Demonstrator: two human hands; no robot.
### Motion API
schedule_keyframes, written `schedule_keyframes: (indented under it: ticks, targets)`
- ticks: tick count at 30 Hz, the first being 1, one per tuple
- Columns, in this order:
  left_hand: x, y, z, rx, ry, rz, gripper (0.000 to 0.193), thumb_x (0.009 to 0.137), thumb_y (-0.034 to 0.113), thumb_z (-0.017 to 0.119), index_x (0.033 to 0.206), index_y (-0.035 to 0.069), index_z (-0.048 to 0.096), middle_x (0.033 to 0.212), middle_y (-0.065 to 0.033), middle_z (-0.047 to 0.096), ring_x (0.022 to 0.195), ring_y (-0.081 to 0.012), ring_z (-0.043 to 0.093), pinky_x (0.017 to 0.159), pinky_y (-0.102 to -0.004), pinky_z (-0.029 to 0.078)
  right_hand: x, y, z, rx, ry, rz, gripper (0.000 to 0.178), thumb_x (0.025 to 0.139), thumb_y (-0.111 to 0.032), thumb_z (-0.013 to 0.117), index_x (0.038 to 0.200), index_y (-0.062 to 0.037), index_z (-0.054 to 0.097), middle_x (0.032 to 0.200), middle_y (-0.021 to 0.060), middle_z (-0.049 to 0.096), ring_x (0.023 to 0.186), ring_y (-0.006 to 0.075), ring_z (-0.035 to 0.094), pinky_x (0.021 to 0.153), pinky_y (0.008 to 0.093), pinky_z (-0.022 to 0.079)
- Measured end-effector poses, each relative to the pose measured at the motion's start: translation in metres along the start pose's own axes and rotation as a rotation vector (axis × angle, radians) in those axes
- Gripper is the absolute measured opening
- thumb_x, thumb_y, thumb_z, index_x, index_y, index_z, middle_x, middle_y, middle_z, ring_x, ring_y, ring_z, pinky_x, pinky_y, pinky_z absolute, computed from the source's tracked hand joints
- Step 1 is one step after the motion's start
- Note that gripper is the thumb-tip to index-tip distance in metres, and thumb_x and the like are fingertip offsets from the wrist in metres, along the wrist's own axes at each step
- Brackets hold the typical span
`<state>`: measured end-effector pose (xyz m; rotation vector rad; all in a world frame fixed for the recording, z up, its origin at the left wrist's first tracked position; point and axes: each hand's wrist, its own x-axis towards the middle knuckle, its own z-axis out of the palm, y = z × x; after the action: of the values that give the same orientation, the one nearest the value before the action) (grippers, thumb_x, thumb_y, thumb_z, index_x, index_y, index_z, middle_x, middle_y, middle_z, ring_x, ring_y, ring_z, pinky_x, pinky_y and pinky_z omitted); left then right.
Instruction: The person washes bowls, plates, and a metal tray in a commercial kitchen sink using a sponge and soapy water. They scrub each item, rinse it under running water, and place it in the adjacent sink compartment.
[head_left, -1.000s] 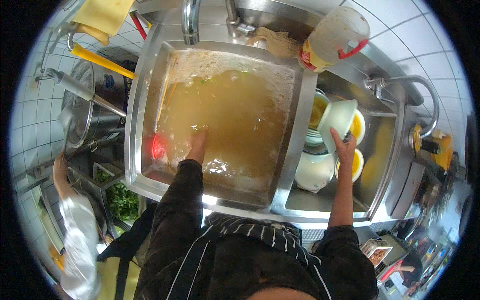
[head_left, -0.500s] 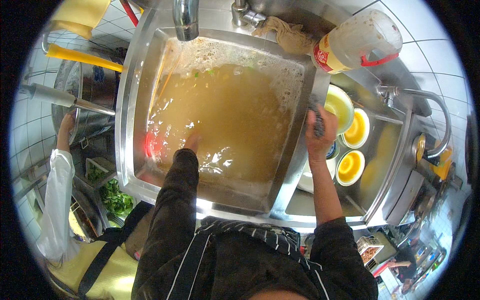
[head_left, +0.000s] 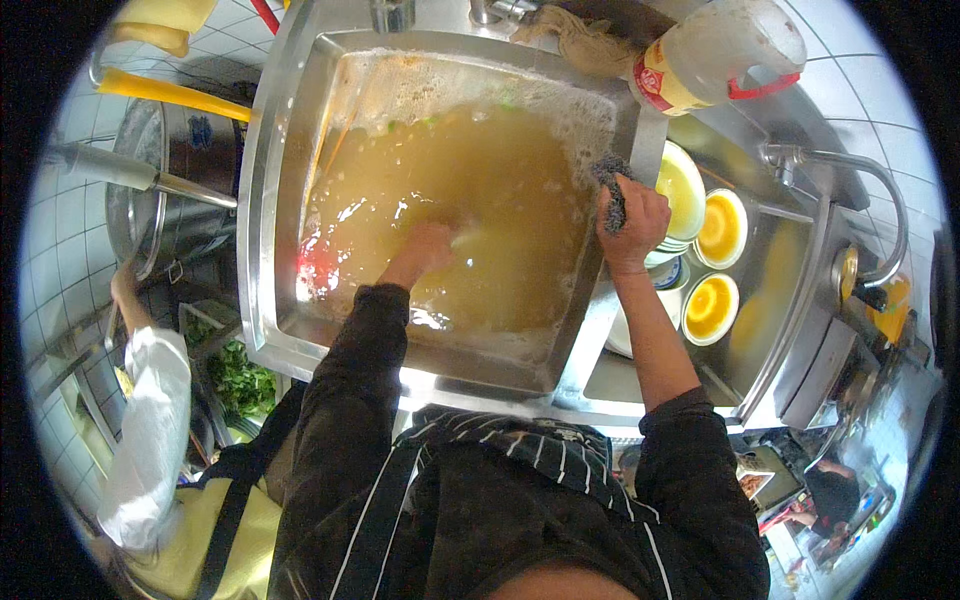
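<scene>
My left hand is partly under the murky brown water of the large steel sink. The water hides its fingers and anything they may hold. A dark wire scourer is gripped in my right hand, above the sink's right edge beside the divider. Just right of that hand, in the second basin, stands a stack of pale bowls. Two more white bowls there, one upper and one lower, contain yellow liquid.
A clear plastic jug with a red handle lies at the back right, near a crumpled cloth. One tap overhangs the sink; another curves at right. A co-worker's white sleeve, a pot and leafy greens are left.
My right hand has moved left with the scourer, from over the bowls' basin to the large sink's edge. My left hand has shifted right and farther in, showing more above the water.
</scene>
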<state>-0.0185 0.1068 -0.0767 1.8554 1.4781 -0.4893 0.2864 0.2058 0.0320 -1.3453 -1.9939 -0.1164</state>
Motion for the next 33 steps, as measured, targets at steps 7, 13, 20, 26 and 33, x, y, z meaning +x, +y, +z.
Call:
schedule_keyframes:
  ticks: [7,13,20,26,33]
  targets:
    - [-0.091,0.011,-0.031,-0.229,0.509,-0.24,0.027,0.082,0.025,0.061,0.103,0.008,0.061,0.078,-0.0177,0.065,0.074,-0.0376,0.063,0.067,-0.0483,0.049,0.003,-0.001,-0.004,-0.008,-0.008,0.045,0.041,0.067,-0.018,0.073,0.106,-0.0102,0.063,0.095,0.0096,0.059,0.086,0.0292,0.054,0.077,0.0409,0.042]
    - [-0.135,0.041,-0.012,-0.521,0.679,-0.574,0.047,0.083,0.02,0.06,0.128,0.014,0.047,0.075,-0.0212,0.064,0.071,-0.04,0.063,0.065,-0.0483,0.049,0.017,-0.032,-0.008,0.187,-0.047,0.162,0.058,0.063,-0.007,0.069,0.119,-0.0046,0.052,0.107,0.0166,0.054,0.098,0.0363,0.051,0.09,0.0436,0.04]
    - [-0.138,0.048,0.023,-0.718,0.731,-0.644,0.074,0.083,0.016,0.058,0.146,0.024,0.02,0.088,-0.0255,0.064,0.076,-0.0427,0.062,0.07,-0.0497,0.049,0.091,-0.124,0.05,0.559,-0.328,-0.213,0.056,0.056,0.005,0.066,0.109,-0.0079,0.055,0.104,0.0131,0.054,0.102,0.0334,0.053,0.084,0.0421,0.043]
    - [-0.138,0.042,0.031,-0.808,0.79,-0.641,0.061,0.082,0.015,0.058,0.139,0.014,0.034,0.092,-0.0271,0.063,0.081,-0.0447,0.061,0.072,-0.0498,0.049,0.214,-0.18,0.156,0.398,-0.199,-0.51,0.071,0.059,-0.005,0.074,0.125,-0.0154,0.05,0.13,0.0135,0.043,0.123,0.0327,0.039,0.103,0.0511,0.029]
    - [-0.133,0.029,0.056,-0.959,0.82,-0.618,0.061,0.082,0.013,0.057,0.138,0.006,0.032,0.102,-0.0288,0.061,0.095,-0.0442,0.059,0.081,-0.0464,0.048,0.21,-0.167,0.226,-0.079,-0.442,-0.457,0.065,0.085,-0.007,0.055,0.142,-0.0288,0.032,0.151,0.0147,0.018,0.14,0.035,0.013,0.112,0.0528,0.017]
